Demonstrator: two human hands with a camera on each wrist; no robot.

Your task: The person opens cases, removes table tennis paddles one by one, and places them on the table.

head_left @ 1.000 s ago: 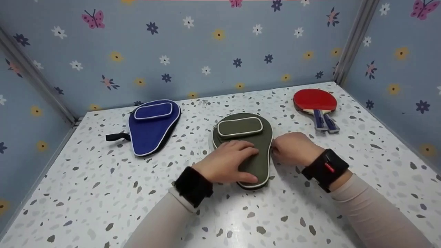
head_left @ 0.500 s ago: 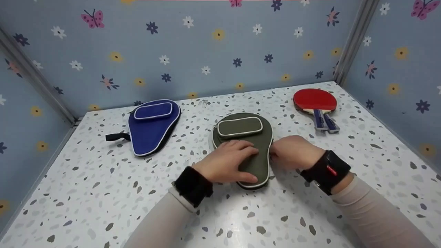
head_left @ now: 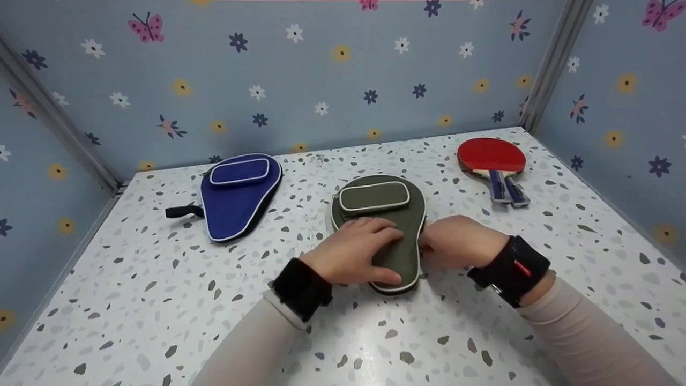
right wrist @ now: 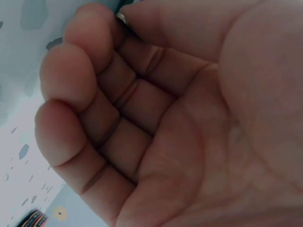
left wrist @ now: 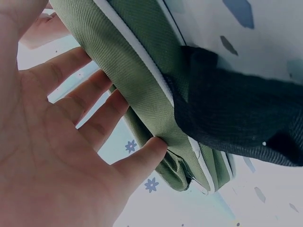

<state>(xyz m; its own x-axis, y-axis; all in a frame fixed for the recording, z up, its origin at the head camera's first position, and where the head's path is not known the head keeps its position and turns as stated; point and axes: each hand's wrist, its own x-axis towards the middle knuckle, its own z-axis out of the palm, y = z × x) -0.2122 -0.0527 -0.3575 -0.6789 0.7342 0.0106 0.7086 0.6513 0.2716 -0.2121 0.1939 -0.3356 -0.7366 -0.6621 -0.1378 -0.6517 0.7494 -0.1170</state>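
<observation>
An olive-green table tennis paddle case with white piping and a raised front pocket lies flat on the table, narrow end towards me. My left hand rests on its front with fingers spread. A black fabric strap sticks out from the case's side in the left wrist view. At the case's right edge, my right hand has its fingers curled, thumb and index finger pinching a zipper pull. Only a small metal bit of that zipper pull shows between the fingertips; the rest is hidden.
A blue paddle case with a black strap lies at the back left of the speckled table. Two stacked paddles, red side up, lie at the back right. Flowered panels enclose the back and sides.
My right hand has slid a short way along the case's right edge towards me. The left hand stays in place on the case.
</observation>
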